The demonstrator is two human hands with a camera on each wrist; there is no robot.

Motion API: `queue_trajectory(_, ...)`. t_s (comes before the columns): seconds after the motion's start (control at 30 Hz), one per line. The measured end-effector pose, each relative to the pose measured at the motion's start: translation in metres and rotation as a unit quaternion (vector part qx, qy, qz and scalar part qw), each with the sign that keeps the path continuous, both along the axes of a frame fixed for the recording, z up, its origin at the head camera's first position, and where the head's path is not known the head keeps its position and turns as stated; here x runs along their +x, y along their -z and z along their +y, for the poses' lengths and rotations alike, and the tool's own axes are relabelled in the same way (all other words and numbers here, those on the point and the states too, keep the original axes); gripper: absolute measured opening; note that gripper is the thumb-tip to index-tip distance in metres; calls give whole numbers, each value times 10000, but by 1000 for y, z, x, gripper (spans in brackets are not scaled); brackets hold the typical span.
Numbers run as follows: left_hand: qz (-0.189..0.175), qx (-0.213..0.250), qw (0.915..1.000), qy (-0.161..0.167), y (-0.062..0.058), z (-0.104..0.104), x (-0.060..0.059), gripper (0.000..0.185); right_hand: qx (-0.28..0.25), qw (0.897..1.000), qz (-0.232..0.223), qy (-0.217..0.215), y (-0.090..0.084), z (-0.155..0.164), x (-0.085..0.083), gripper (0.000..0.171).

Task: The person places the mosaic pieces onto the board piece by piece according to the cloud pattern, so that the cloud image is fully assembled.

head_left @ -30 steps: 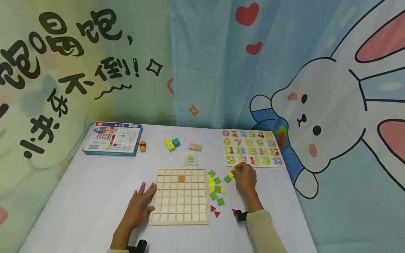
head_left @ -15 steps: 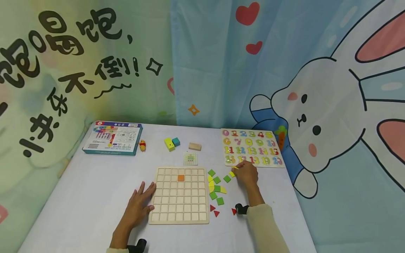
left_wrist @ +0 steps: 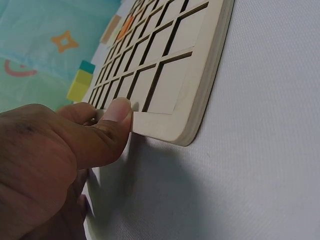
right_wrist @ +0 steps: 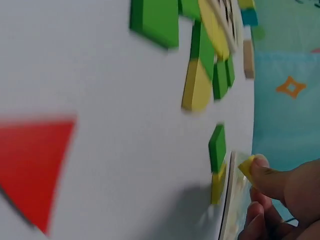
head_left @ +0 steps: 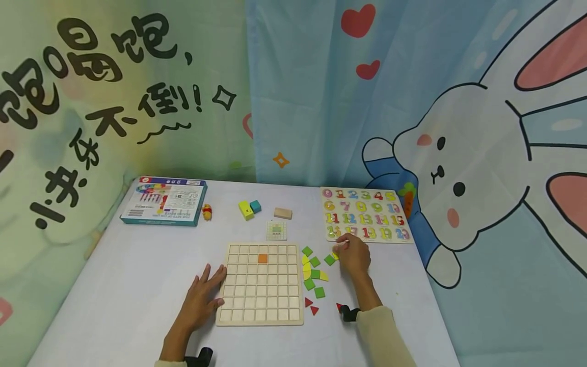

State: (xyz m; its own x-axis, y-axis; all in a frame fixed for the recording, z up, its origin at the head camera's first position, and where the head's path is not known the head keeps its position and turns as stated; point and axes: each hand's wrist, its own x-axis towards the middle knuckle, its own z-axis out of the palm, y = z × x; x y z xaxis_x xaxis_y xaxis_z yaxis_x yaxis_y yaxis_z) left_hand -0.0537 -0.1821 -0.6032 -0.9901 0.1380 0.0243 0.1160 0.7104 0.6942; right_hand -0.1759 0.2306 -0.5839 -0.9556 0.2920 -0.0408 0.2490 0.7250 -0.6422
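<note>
My left hand (head_left: 199,298) lies at the left side of a wooden grid board (head_left: 259,323), fingers spread. In the left wrist view its thumb (left_wrist: 118,111) rests on the board's rim. One orange square tile (head_left: 263,259) sits in an upper cell of the board. My right hand (head_left: 354,255) is just below the number puzzle board (head_left: 367,213). Between thumb and finger it pinches a small yellow piece (right_wrist: 246,169), whose full shape is hidden. A green tile (right_wrist: 217,147) and another yellow piece (right_wrist: 216,186) lie on the table beside that hand.
Several green tiles (head_left: 319,292) and yellow pieces lie along the board's right side, with red triangles (head_left: 314,310) below. Behind stand a pattern card (head_left: 276,231), a wooden block (head_left: 283,213), yellow (head_left: 246,210) and teal blocks (head_left: 255,206), a small figurine (head_left: 207,212) and a flat box (head_left: 163,201).
My right hand has shifted slightly left, and the yellow piece lying near the green tile is now partly covered by it. My left hand and the grid board stay in place.
</note>
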Motion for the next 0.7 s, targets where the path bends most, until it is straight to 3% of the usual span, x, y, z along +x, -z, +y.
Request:
queue_trajectory(0.27,-199,-37,9998,3,1,0,0,86,-499,9970,-58,-593,-6,-56,25,7)
queue_trajectory(0.47,-268,-19,9996,15,-2,0,-1,86,-956,9878,138,-1223,-2,-100,35,8)
queue_trajectory(0.7,-273,-35,9996,54,-3,-2,0,85,-632,9855,347,-1534,10,-140,35,7)
